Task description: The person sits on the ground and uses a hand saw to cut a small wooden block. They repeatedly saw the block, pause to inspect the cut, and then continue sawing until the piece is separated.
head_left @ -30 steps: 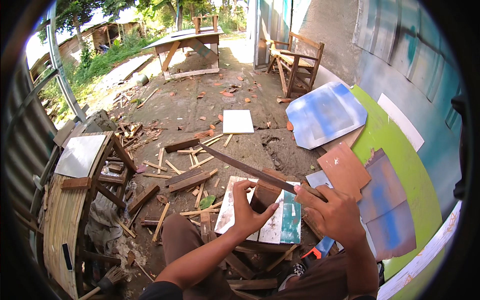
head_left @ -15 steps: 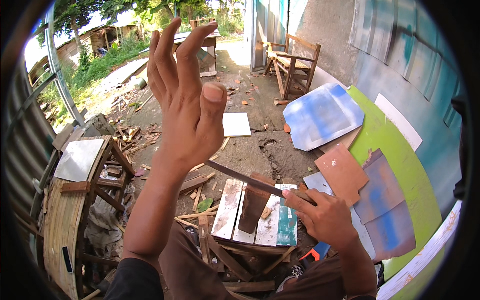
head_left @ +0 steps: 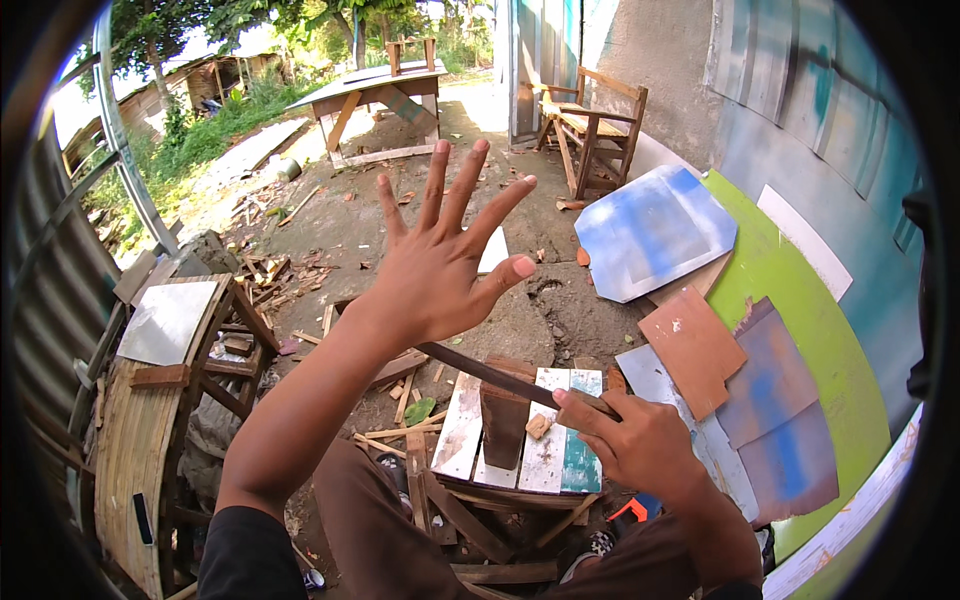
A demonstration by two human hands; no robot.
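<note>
My left hand [head_left: 440,270] is raised in front of me, fingers spread, with nothing in it. My right hand [head_left: 640,440] grips the wooden handle of a long, dark, flat file [head_left: 490,373]. Its blade slants up to the left, and its far end is hidden behind my left hand and wrist. Below the blade, a dark brown wooden block [head_left: 503,425] stands on a low slatted stool [head_left: 458,430] painted white and teal. Whether the file touches the block I cannot tell. A small wood scrap [head_left: 537,427] lies beside the block.
A wooden bench [head_left: 130,420] with a white sheet stands at the left. Painted boards [head_left: 655,235] lean by the right wall, near a wooden chair [head_left: 600,130]. Wood offcuts litter the ground. An orange-and-blue handsaw [head_left: 632,508] lies by my right leg. A table [head_left: 375,95] stands farther back.
My left hand has come down and tilted to the right, its fingers spreading wider. My right hand still holds the file in nearly the same place. The view has shifted slightly.
</note>
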